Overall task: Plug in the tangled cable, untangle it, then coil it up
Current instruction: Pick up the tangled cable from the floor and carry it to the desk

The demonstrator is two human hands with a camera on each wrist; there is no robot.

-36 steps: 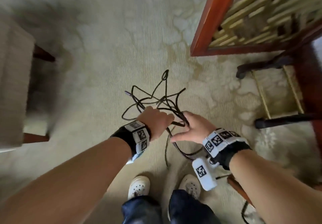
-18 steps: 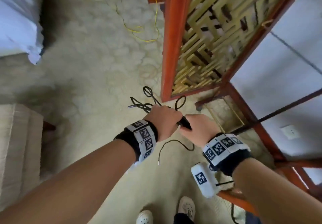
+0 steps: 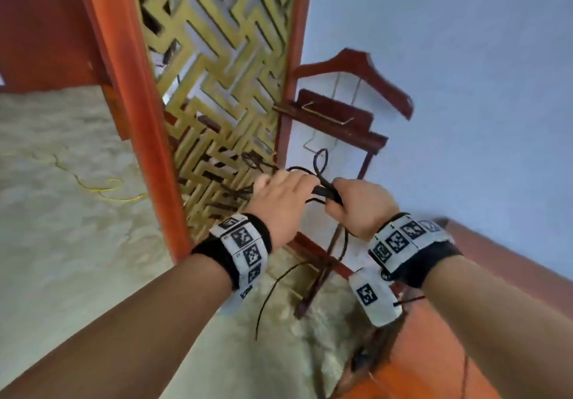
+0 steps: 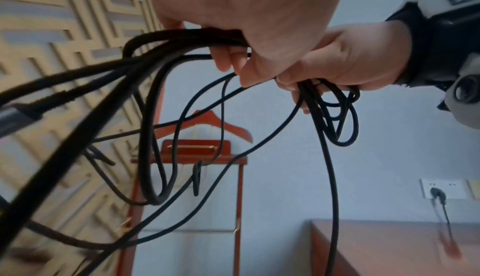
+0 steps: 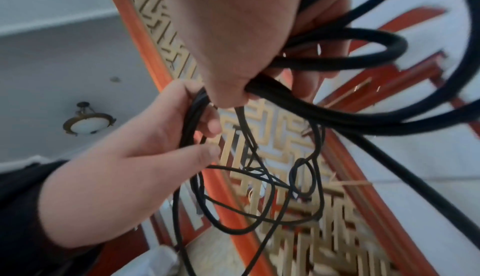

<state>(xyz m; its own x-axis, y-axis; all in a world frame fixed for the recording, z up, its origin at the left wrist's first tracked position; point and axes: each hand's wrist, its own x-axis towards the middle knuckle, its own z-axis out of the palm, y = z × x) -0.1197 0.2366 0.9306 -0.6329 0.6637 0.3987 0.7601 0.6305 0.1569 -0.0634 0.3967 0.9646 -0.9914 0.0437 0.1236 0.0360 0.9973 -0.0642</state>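
Both hands are raised before a red-framed lattice screen (image 3: 214, 66). The left hand (image 3: 280, 195) and the right hand (image 3: 361, 205) each clench several strands of the tangled black cable (image 4: 155, 157), whose loops hang between and below them. The wristbands (image 3: 245, 248) carry square coded markers; no legible writing appears.

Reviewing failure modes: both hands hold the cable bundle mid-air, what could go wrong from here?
1. The black cable hangs in crossed loops; pulling the left hand and right hand apart may tighten a knot.
2. Loops dangle beside the lattice screen and valet stand, so they may snag.
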